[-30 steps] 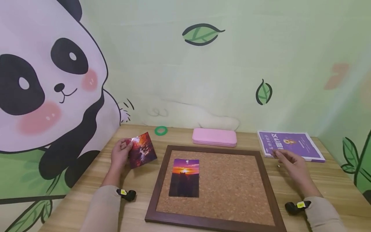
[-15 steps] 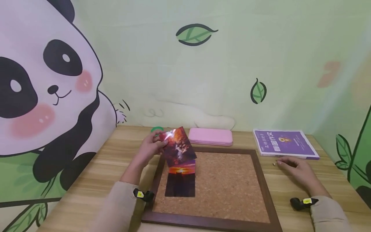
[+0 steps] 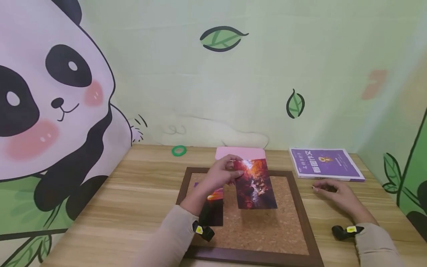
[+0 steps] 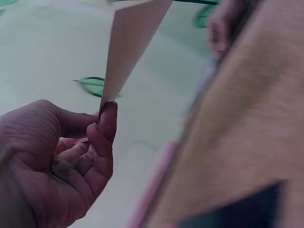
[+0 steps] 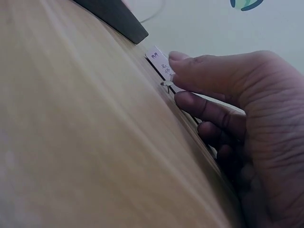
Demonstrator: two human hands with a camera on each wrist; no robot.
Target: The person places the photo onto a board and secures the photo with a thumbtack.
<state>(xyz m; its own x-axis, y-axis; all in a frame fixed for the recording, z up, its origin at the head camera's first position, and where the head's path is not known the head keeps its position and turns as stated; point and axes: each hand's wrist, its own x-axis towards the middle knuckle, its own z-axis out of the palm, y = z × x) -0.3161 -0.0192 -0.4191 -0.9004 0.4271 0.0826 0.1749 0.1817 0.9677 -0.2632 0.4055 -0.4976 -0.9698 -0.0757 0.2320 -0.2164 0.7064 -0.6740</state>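
In the head view my left hand pinches a glossy red-and-purple photo by its upper left edge, above the cork board. From the left wrist the photo's pale back shows between thumb and fingers. On the board's left side is a sunset photo, partly covered by my left forearm; its top is hidden. My right hand is right of the board, near the purple book. A small metal thumbtack sits at its thumb and index fingertips in the right wrist view, point downward.
Behind the board lies a pink case, partly hidden by my left hand. A green tape ring is at the back left. The purple book lies at the back right, close to the wall.
My left hand has carried the red-and-purple photo rightward, from left of the board, past the sunset photo, to over the cork. My right hand, with the thumbtack, has shifted only slightly.
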